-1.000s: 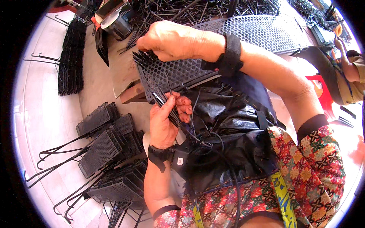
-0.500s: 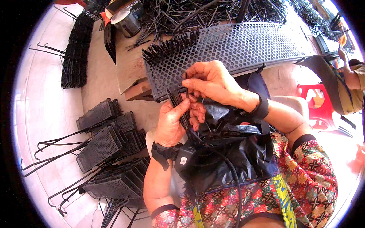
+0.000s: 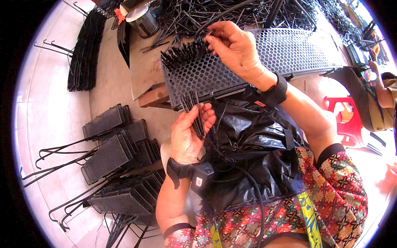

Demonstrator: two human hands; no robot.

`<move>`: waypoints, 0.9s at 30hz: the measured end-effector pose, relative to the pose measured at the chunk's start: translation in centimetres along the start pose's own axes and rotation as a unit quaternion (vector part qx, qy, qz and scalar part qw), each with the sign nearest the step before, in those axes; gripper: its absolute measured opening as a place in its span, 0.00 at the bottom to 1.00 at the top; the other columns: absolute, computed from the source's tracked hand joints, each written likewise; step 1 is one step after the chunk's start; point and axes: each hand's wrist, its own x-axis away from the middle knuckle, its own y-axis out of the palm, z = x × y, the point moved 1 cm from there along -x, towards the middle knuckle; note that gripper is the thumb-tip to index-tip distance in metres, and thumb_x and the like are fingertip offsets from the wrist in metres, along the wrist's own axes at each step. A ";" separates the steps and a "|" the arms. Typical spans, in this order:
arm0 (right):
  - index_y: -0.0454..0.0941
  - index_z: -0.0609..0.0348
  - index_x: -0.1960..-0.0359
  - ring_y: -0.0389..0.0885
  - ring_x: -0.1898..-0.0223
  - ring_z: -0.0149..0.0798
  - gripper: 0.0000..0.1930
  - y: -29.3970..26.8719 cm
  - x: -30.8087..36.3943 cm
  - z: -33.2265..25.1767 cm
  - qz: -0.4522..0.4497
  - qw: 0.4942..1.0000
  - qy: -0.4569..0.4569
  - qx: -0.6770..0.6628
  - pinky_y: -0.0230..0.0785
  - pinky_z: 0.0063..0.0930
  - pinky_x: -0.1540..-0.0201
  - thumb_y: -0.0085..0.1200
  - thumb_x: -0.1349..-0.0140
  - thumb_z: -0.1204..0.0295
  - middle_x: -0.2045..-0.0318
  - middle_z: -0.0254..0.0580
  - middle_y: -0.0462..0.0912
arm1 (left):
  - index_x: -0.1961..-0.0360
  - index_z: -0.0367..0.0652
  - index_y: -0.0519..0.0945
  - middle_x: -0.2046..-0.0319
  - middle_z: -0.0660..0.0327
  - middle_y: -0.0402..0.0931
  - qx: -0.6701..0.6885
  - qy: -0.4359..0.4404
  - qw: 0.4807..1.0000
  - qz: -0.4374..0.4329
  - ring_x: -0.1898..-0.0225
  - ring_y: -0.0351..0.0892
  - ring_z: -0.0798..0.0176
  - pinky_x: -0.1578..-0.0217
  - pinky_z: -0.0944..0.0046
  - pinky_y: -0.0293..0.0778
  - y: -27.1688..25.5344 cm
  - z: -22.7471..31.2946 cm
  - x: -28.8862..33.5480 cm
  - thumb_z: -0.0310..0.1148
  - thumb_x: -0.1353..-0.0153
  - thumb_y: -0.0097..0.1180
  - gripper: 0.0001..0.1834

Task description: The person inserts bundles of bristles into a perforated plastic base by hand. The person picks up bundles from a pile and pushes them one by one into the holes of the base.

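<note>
A bundle of thin black sticks (image 3: 195,120) is gripped in my left hand (image 3: 184,138), its ends fanning out above the thumb. My right hand (image 3: 240,51) is raised over a black perforated panel (image 3: 223,78), thumb and forefinger pinched. A short dark piece, apparently a thin black stick, shows at those fingertips; the fingers partly hide it. Right beside them, several upright black sticks (image 3: 180,57) stand in holes along the panel's far left part. The left hand is just off the panel's near left corner.
A heap of loose black sticks (image 3: 186,20) lies beyond the panel, beside a metal can (image 3: 144,24). Stacked black mesh pieces with long hooked rods (image 3: 109,159) stand on the floor at left. A red stool (image 3: 347,120) and another person (image 3: 380,91) are at right.
My right hand has moved up and away from the bundle to the upright sticks on the panel. My left hand keeps its bundle and has shifted slightly.
</note>
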 end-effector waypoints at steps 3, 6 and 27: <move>0.73 0.62 0.69 0.77 0.80 0.48 0.06 0.1 0.1 -0.1 -0.029 0.997 -0.030 0.062 0.69 0.31 0.77 0.54 0.50 0.75 0.82 0.49 0.75 | 0.59 0.38 0.72 0.65 0.55 0.75 -0.016 -0.037 0.998 -0.040 0.65 0.76 0.61 0.63 0.57 0.77 0.1 0.2 0.4 0.35 0.40 0.48 0.12; 0.74 0.61 0.70 0.76 0.79 0.50 0.06 0.6 -0.3 0.0 -0.039 0.976 -0.172 0.130 0.69 0.37 0.77 0.52 0.49 0.74 0.83 0.48 0.75 | 0.59 0.41 0.71 0.70 0.56 0.75 -0.012 -0.048 0.998 -0.025 0.72 0.77 0.61 0.72 0.58 0.77 0.8 0.2 0.9 0.35 0.40 0.49 0.11; 0.76 0.69 0.74 0.72 0.81 0.23 0.05 -0.4 4.7 -5.3 -0.251 0.852 0.396 -0.233 0.64 0.18 0.80 0.54 0.49 0.77 0.83 0.37 0.77 | 0.62 0.33 0.74 0.71 0.54 0.77 -0.136 0.068 0.988 -0.037 0.74 0.77 0.64 0.78 0.71 0.73 2.1 0.8 1.4 0.35 0.41 0.51 0.14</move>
